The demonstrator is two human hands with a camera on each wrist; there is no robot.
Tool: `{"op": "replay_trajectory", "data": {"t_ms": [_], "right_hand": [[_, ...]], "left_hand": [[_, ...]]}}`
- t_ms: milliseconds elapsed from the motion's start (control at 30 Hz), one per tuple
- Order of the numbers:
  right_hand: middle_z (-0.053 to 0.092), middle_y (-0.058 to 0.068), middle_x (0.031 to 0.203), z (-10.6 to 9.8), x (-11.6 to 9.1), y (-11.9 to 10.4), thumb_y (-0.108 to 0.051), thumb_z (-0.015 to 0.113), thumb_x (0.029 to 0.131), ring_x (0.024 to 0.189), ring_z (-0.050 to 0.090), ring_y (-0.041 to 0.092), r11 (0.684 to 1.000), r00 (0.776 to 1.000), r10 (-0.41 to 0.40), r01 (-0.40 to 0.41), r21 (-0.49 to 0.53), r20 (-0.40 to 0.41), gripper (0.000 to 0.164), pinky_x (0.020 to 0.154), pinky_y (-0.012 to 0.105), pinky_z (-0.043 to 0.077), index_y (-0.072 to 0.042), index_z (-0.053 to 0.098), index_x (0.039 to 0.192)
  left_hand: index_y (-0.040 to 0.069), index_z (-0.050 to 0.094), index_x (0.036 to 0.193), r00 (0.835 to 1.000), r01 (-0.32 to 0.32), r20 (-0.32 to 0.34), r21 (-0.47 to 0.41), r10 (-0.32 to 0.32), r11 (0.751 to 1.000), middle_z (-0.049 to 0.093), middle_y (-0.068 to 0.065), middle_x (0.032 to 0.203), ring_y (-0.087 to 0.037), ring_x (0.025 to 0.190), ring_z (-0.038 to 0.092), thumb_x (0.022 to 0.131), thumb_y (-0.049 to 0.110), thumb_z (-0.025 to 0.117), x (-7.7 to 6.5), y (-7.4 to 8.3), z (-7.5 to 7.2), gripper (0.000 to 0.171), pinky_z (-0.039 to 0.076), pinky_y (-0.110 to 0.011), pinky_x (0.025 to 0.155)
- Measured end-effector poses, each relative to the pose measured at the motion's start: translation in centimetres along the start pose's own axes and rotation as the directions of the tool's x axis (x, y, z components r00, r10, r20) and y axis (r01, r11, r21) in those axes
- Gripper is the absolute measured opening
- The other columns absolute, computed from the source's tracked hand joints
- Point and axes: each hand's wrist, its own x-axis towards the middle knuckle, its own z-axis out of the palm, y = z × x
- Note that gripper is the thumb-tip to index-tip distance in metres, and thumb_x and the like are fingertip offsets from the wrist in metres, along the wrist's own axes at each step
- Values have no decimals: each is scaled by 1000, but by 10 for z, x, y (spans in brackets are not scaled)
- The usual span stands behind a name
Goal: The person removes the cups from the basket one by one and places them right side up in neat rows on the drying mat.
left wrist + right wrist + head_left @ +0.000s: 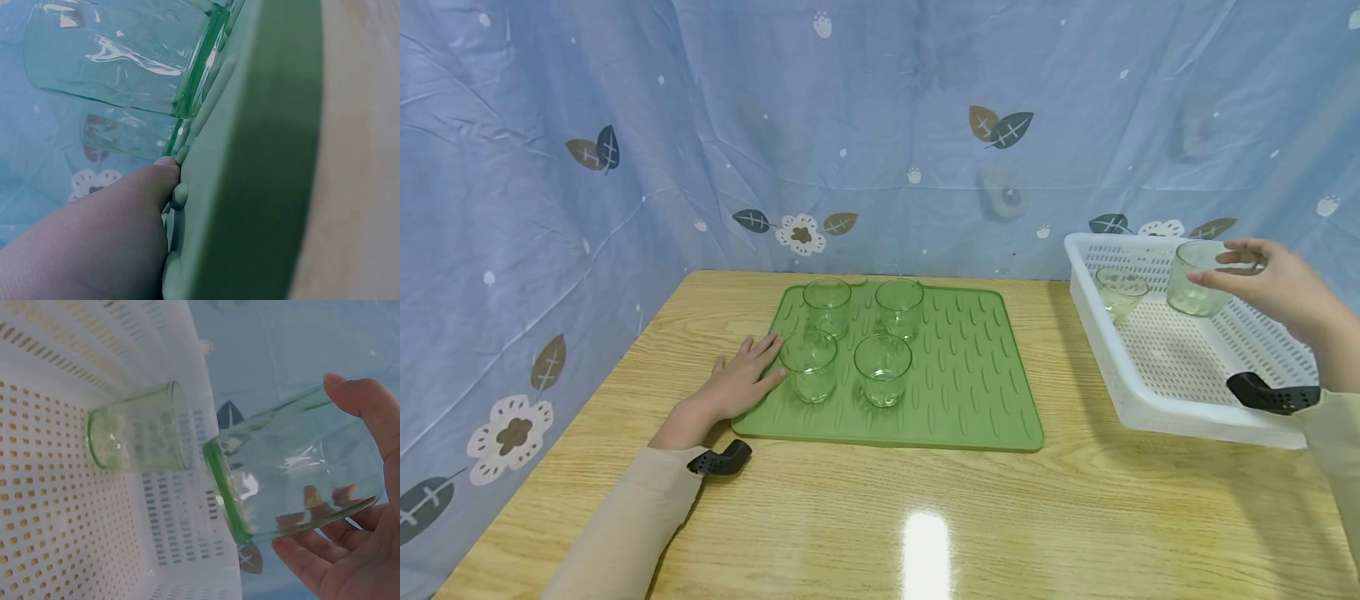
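Note:
My left hand (737,385) lies with fingers spread on the left edge of a green ribbed drying mat (973,375). Its thumb reaches close to the front-left glass (810,375), one of several clear greenish drinking glasses standing upright on the mat. Over at the right, my right hand (1292,287) grips another drinking glass (1191,292) between thumb and fingers. In the right wrist view this held glass (281,462) appears tilted, its thick green base away from the palm. A second glass (137,434) stands inside the white basket, near the held one.
The white perforated plastic basket (1123,379) sits on the right of the wooden table (820,517). Its raised walls surround the glass inside. Behind the table hangs a blue patterned curtain (865,100), which also runs along the left side.

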Motion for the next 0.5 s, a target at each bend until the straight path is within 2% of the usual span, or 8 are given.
{"op": "replay_trajectory", "data": {"t_ms": [133, 200, 300, 367, 433, 500], "right_hand": [[8, 37, 163, 3, -3, -10, -41, 60, 104, 140, 18, 64, 1000, 999, -5, 7, 26, -54, 97, 108, 78, 19, 6, -2, 161], [12, 34, 164, 5, -5, -15, -42, 61, 103, 139, 23, 59, 1000, 996, -8, 11, 26, -91, 95, 108, 75, 23, 4, 2, 162], [28, 18, 160, 9, -8, -19, -46, 63, 101, 134, 31, 46, 1000, 989, -2, 5, 21, -149, 93, 105, 67, 31, -3, 10, 165], [33, 9, 155, 11, -9, -22, -47, 64, 100, 130, 34, 35, 999, 985, 2, 4, 32, -173, 90, 105, 61, 32, -10, 14, 166], [32, 4, 157, 14, -11, -26, -48, 65, 100, 132, 35, 28, 999, 983, 6, 3, 51, -181, 88, 107, 58, 32, -16, 17, 167], [25, 5, 164, 16, -12, -30, -47, 65, 100, 135, 36, 22, 997, 983, 7, 6, 73, -183, 86, 109, 54, 32, -20, 17, 167]], "left_hand": [[5, 18, 164, 1000, 2, -2, -1, -2, 1000, 10, -17, 170, -48, 153, -2, 111, 48, 38, 0, 0, 0, 71, -6, -79, 109], [5, 19, 164, 1000, 1, -4, -1, -1, 1000, 10, -17, 170, -48, 153, -2, 111, 48, 38, 0, -1, 1, 71, -6, -79, 109], [6, 19, 164, 1000, -2, -7, -4, 2, 1000, 10, -16, 170, -48, 153, -2, 111, 48, 38, 1, -2, 2, 71, -6, -79, 109], [6, 19, 165, 1000, -3, -8, -2, 3, 1000, 10, -16, 170, -48, 153, -2, 111, 49, 38, 1, -2, 2, 72, -6, -79, 109], [6, 19, 164, 1000, -3, -8, -3, 3, 1000, 10, -16, 170, -48, 153, -2, 111, 49, 38, 1, -2, 2, 72, -6, -79, 109], [6, 19, 164, 1000, -2, -8, -1, 2, 1000, 10, -16, 170, -48, 153, -2, 111, 49, 38, 1, -2, 1, 71, -6, -79, 109]]}}
